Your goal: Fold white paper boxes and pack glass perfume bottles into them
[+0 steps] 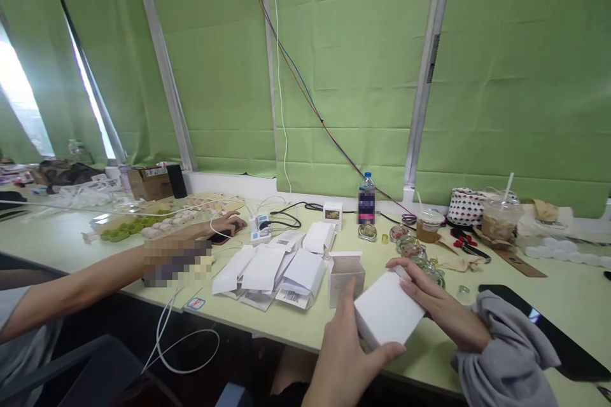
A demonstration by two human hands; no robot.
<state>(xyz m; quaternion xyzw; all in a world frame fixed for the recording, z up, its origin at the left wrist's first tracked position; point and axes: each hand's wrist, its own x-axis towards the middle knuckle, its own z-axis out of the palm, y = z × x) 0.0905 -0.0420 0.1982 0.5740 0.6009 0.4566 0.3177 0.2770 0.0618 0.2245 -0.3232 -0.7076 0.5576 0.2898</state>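
Note:
Both my hands hold a small closed white carton box [387, 313] just above the near edge of the pale green table [548, 292]. My left hand [348, 346] grips its lower left side, thumb under the near corner. My right hand [429, 296], in a grey sleeve, wraps its top right edge, fingers curled over. Just beyond the box stands an open white carton [344, 275] with its flaps up. A heap of flattened white cartons [274, 269], some with barcode labels, lies to the left of it.
Another person's arm [95, 280] reaches across the table at left, hand [224, 224] on a dark object. A water bottle [366, 198], small glass jars [411, 248], two iced drink cups [499, 216], a black tablet [548, 324], a charger with cables [260, 229] and a cardboard box [150, 182] stand around.

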